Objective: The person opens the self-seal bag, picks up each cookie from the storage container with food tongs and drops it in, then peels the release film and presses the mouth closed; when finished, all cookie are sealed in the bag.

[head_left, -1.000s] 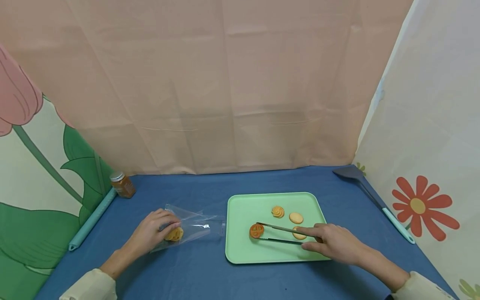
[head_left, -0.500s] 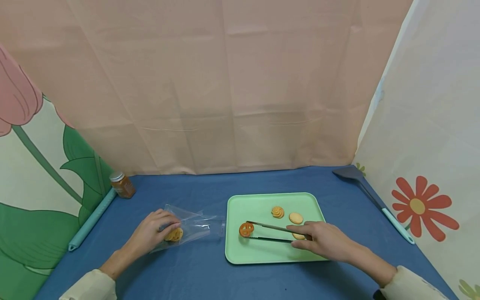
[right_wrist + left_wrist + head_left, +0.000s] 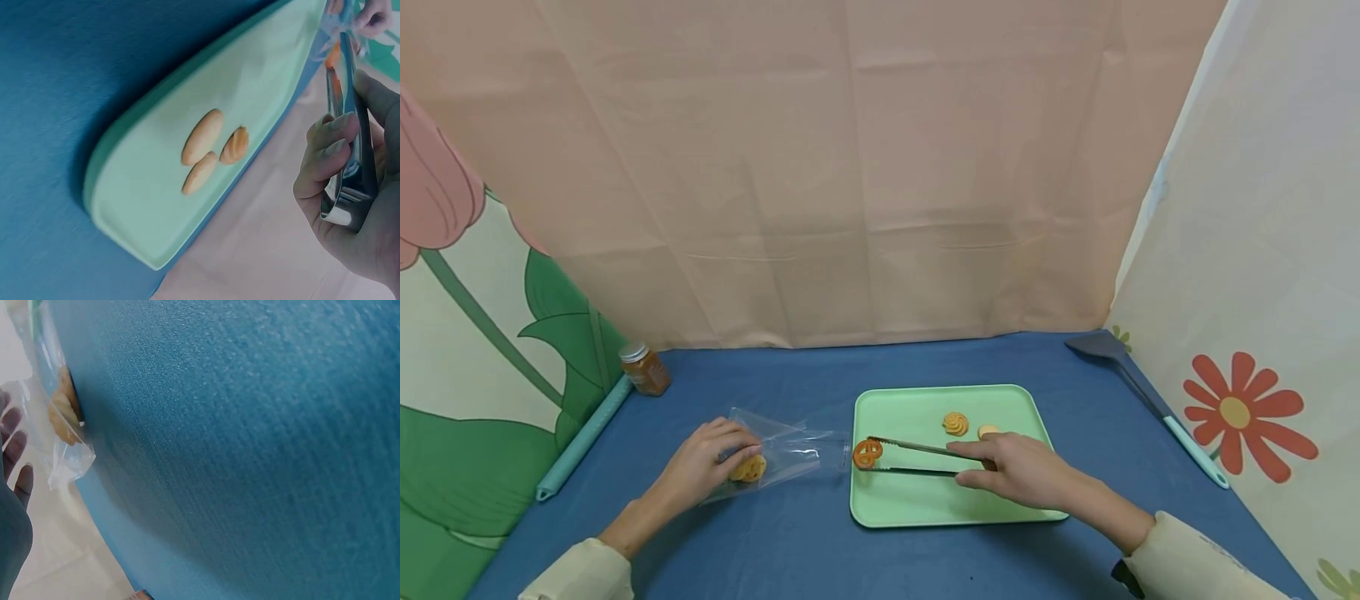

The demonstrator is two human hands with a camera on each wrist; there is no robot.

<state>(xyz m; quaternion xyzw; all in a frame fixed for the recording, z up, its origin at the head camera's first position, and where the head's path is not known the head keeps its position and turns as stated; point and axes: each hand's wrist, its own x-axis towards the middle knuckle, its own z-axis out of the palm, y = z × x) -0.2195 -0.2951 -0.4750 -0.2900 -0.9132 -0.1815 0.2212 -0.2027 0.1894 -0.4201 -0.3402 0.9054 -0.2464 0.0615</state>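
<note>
My left hand [image 3: 703, 462] pinches the edge of a clear plastic bag [image 3: 801, 457] on the blue cloth. Inside the bag lie golden cookies [image 3: 750, 469], seen close up as piped cookies [image 3: 65, 412] in the left wrist view. My right hand [image 3: 1018, 471] grips metal tongs [image 3: 917, 448], thumb and fingers on either arm. Between the tong tips is a brown pretzel-shaped cookie [image 3: 867, 452], over the left rim of the green tray [image 3: 940, 508], close to the bag's mouth. A swirl cookie [image 3: 956, 424] and two plain round cookies [image 3: 202, 137] lie on the tray.
A jar with a metal lid [image 3: 645, 369] stands at the back left, beside a rolled teal mat [image 3: 583, 439]. Along the right edge lies a spatula [image 3: 1138, 392] with a light teal handle. Fabric walls enclose the back and sides.
My right hand has carried the pretzel-shaped cookie leftward in the tongs, from over the tray to its left rim. The left hand and the bag have stayed put.
</note>
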